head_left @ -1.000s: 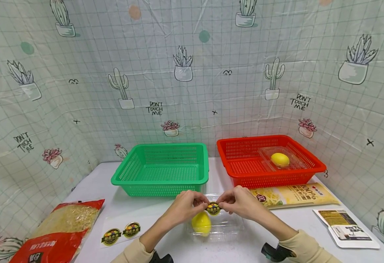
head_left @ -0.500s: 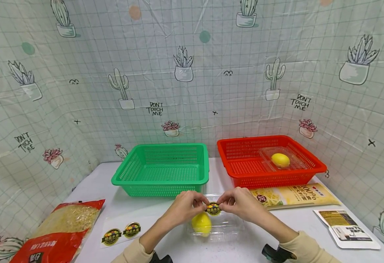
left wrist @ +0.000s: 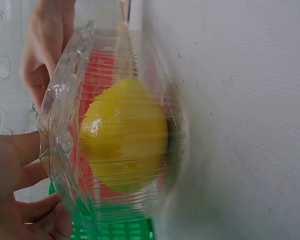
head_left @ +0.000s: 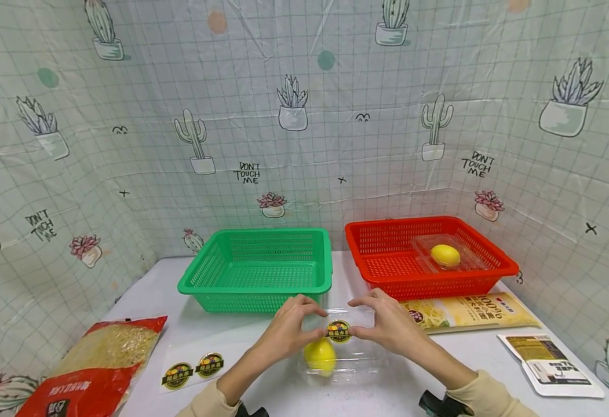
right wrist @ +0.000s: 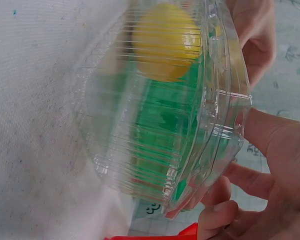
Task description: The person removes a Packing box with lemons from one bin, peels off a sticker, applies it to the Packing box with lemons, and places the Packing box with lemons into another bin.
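A clear plastic clamshell box (head_left: 361,360) lies on the white table before me, its lid down over a lemon (head_left: 320,355) at the left end. On top of the lid is a round black-and-gold fruit sticker (head_left: 339,331). My left hand (head_left: 286,328) rests a thumb tip at the sticker's left edge, my right hand (head_left: 394,325) a thumb tip at its right edge. The other fingers of both hands are spread apart from the thumbs, toward the box's far side. Both wrist views show the ribbed box wall with the lemon (left wrist: 125,137) behind it.
A green basket (head_left: 254,289) and a red basket (head_left: 431,284) stand at the back; the red one holds another boxed lemon (head_left: 445,255). A sheet with two stickers (head_left: 193,370) and a red bag (head_left: 95,362) lie left. A pasta pack (head_left: 471,313) and a white pouch (head_left: 551,364) lie right.
Both hands have let go of the sticker, which they pinched at its sides before. The index fingers have lifted away from the thumbs, and the sticker now lies on the lid.
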`<state>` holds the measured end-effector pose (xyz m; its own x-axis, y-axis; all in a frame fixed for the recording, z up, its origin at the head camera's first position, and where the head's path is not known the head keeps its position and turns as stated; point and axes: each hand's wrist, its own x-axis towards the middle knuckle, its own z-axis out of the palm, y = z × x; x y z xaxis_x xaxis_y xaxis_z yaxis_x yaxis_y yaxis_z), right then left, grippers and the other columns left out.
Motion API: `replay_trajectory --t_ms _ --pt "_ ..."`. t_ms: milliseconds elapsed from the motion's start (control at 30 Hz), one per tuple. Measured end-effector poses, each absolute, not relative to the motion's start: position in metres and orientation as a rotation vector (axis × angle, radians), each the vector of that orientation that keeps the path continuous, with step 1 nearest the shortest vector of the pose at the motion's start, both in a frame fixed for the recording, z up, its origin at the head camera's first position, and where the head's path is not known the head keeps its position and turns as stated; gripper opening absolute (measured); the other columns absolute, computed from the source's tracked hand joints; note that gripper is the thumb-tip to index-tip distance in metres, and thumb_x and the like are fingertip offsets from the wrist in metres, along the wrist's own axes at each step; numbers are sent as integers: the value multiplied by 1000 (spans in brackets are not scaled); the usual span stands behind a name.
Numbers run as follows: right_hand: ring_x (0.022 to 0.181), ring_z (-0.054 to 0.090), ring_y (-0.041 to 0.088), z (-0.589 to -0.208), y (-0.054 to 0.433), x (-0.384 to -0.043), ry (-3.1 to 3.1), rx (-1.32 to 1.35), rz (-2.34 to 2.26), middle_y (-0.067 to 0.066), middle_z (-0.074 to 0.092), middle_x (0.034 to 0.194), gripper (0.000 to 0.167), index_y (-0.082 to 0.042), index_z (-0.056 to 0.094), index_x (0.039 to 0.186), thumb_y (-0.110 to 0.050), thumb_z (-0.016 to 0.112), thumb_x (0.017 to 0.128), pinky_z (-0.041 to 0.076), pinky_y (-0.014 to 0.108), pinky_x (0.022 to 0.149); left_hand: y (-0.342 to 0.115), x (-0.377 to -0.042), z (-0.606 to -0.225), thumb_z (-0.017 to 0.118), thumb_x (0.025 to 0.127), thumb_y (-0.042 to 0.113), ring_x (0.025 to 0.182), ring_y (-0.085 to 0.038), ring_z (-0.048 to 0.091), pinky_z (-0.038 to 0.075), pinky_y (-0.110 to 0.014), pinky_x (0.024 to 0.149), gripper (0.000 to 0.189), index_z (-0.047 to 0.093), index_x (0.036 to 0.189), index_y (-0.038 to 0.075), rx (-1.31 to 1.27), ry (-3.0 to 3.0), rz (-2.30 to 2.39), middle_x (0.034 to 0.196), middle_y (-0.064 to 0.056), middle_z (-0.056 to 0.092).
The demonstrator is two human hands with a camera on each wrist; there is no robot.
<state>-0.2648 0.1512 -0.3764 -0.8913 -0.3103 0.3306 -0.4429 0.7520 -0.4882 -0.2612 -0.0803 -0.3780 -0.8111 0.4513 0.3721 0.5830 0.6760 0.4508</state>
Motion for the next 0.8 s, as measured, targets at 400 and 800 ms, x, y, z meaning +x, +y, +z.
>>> replay_trajectory --t_ms 400,800 --pt "108 64 32 -378 156 -262 -2771 598 802 12 66 120 56 -11 69 121 -42 82 76 52 54 90 -81 -263 -380 74 86 31 128 -34 53 40 -59 106 54 62 130 2 -862 -2741 -876 138 -15 59" --pt "114 64 32 -381 148 -260 -2836 585 638 12 63 130 82 -10 63 131 -68 72 74 48 60 95 -76 -261 -382 73 85 43 125 -30 53 44 -51 102 67 59 133 -1 -861 -2759 -809 136 -13 60"
